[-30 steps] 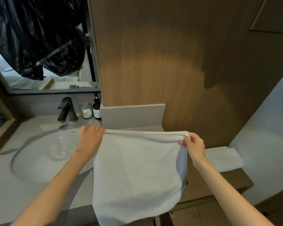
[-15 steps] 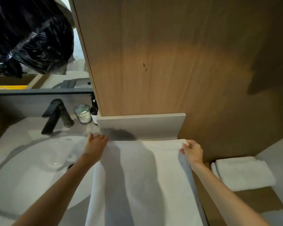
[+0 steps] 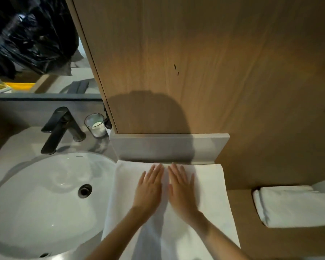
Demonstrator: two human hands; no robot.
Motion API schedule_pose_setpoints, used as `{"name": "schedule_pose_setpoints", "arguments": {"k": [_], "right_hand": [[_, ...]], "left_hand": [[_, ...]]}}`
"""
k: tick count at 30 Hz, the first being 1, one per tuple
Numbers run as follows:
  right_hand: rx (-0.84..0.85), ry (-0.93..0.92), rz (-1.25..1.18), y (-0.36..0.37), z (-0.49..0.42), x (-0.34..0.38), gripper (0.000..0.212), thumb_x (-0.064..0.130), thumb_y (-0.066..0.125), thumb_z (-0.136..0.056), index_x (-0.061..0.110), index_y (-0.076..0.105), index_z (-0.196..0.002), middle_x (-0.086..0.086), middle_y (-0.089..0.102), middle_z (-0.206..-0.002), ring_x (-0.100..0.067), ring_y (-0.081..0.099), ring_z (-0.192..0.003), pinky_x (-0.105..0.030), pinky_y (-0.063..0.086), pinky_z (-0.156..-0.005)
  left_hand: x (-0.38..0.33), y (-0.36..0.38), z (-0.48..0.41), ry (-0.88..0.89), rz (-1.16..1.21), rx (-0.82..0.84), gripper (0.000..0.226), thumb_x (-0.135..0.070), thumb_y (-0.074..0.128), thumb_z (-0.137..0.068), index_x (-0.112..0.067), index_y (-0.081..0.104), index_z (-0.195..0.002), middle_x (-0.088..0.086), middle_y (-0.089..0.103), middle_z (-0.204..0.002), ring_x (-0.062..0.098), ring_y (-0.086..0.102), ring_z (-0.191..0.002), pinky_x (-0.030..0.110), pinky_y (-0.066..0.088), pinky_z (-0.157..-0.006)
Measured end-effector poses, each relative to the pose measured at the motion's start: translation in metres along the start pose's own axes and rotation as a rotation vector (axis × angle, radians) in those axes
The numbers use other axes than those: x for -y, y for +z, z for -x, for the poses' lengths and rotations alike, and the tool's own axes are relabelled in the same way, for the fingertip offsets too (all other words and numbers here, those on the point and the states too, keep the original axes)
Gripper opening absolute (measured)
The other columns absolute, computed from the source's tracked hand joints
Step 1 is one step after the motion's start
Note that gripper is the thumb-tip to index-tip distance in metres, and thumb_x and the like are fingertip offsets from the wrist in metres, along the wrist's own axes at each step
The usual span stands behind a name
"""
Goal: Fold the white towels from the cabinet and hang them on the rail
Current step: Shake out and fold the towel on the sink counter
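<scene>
A white towel (image 3: 212, 196) lies spread flat on the counter, right of the sink, its far edge against a grey ledge. My left hand (image 3: 149, 188) and my right hand (image 3: 182, 188) press flat on the towel's middle, side by side, fingers straight and pointing away from me. A second white towel (image 3: 291, 205), folded, lies on a lower wooden surface at the right. No rail is in view.
A white round sink (image 3: 45, 199) with a black faucet (image 3: 60, 128) fills the left. A glass cup (image 3: 96, 124) stands by the wooden wall panel (image 3: 195, 62). The grey ledge (image 3: 169, 147) runs behind the towel. A mirror (image 3: 36, 44) shows black plastic.
The towel, held up by its top corners a second ago, now lies on the counter. Both hands let go of the corners and moved to the middle, pressing flat.
</scene>
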State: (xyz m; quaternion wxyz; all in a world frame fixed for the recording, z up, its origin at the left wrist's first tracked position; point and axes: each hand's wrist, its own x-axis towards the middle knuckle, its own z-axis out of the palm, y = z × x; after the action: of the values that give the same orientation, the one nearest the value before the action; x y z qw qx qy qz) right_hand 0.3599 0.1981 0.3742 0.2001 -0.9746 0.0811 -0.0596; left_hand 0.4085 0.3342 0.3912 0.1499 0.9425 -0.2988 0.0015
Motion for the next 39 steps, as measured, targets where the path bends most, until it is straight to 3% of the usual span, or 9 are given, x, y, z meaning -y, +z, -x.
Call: {"name": "schedule_pose_setpoints", "arguments": {"k": [5,8,14,18,21,26,28,33,39], "right_hand": [[0.082,-0.058,0.067,0.001,-0.001,-0.017,0.053,0.053,0.026,-0.101,0.031,0.040,-0.147,0.003,0.030,-0.157,-0.027,0.022,-0.147,-0.058,0.008,-0.117],[0.050,-0.154,0.086,-0.011,0.004,-0.052,0.053,0.057,0.025,-0.100,0.038,0.035,-0.148,0.004,0.023,-0.160,-0.026,0.017,-0.149,-0.050,0.003,-0.120],[0.145,0.165,0.175,-0.045,0.012,-0.108,0.059,0.070,0.011,-0.093,0.052,0.003,-0.149,0.018,-0.013,-0.159,-0.030,-0.008,-0.150,-0.051,-0.005,-0.117],[0.198,0.190,0.228,-0.053,0.011,-0.114,0.070,0.075,-0.003,-0.086,0.045,-0.013,-0.149,0.018,-0.025,-0.156,-0.030,-0.017,-0.148,-0.052,-0.006,-0.118],[0.164,0.220,0.286,-0.054,0.008,-0.088,0.060,0.052,0.013,-0.101,0.029,0.001,-0.155,0.002,-0.010,-0.162,-0.031,-0.017,-0.148,-0.059,-0.010,-0.115],[0.015,0.039,0.041,-0.025,0.028,-0.009,0.053,0.031,0.032,-0.095,0.015,0.048,-0.142,-0.007,0.040,-0.152,-0.032,0.035,-0.141,-0.062,0.029,-0.110],[0.069,0.045,0.038,-0.003,0.041,0.007,0.050,0.033,0.035,-0.095,0.023,0.049,-0.142,-0.005,0.038,-0.152,-0.030,0.037,-0.140,-0.060,0.032,-0.110],[0.047,-0.034,0.130,-0.004,0.065,-0.022,0.047,0.043,0.033,-0.101,0.036,0.039,-0.147,0.003,0.028,-0.158,-0.021,0.019,-0.148,-0.048,0.015,-0.119],[0.101,0.072,0.230,-0.040,0.085,-0.092,0.055,0.055,0.013,-0.099,0.042,0.021,-0.152,0.003,0.010,-0.162,-0.019,0.001,-0.151,-0.042,0.007,-0.122]], "left_hand": [[0.012,0.016,0.002,-0.155,-0.064,0.120,0.056,-0.056,0.010,-0.098,-0.042,0.003,-0.151,-0.013,-0.014,-0.158,0.014,-0.017,-0.146,0.049,-0.014,-0.116],[0.030,0.004,0.007,-0.195,-0.062,0.099,0.058,-0.062,0.009,-0.095,-0.046,0.004,-0.150,-0.013,-0.014,-0.159,0.016,-0.021,-0.146,0.051,-0.011,-0.117],[0.053,0.000,0.024,-0.308,-0.006,0.033,0.062,-0.066,0.019,-0.092,-0.046,0.011,-0.150,0.001,-0.010,-0.162,0.021,-0.020,-0.146,0.041,0.000,-0.120],[0.053,0.000,0.021,-0.333,0.010,0.071,0.067,-0.068,0.014,-0.089,-0.043,0.008,-0.151,0.010,-0.015,-0.160,0.028,-0.018,-0.146,0.041,0.000,-0.120],[0.036,-0.005,0.023,-0.324,-0.013,0.060,0.072,-0.061,0.007,-0.090,-0.027,0.006,-0.153,0.014,-0.003,-0.160,0.032,-0.006,-0.147,0.040,-0.003,-0.120],[-0.027,0.007,0.040,-0.182,0.021,-0.007,0.057,-0.037,0.026,-0.099,-0.010,0.026,-0.149,0.008,0.024,-0.155,0.029,0.025,-0.143,0.039,0.010,-0.115],[-0.040,0.020,0.049,-0.172,0.016,0.026,0.056,-0.038,0.032,-0.099,-0.014,0.029,-0.150,0.007,0.023,-0.157,0.029,0.024,-0.144,0.043,0.013,-0.114],[-0.022,0.021,0.075,-0.209,-0.023,0.070,0.052,-0.048,0.015,-0.101,-0.041,0.005,-0.152,-0.010,-0.011,-0.160,0.011,-0.017,-0.146,0.042,-0.007,-0.119],[0.016,0.002,0.103,-0.281,-0.002,0.061,0.055,-0.054,0.017,-0.097,-0.046,0.006,-0.150,-0.003,-0.013,-0.160,0.014,-0.018,-0.146,0.034,-0.006,-0.120]]}}
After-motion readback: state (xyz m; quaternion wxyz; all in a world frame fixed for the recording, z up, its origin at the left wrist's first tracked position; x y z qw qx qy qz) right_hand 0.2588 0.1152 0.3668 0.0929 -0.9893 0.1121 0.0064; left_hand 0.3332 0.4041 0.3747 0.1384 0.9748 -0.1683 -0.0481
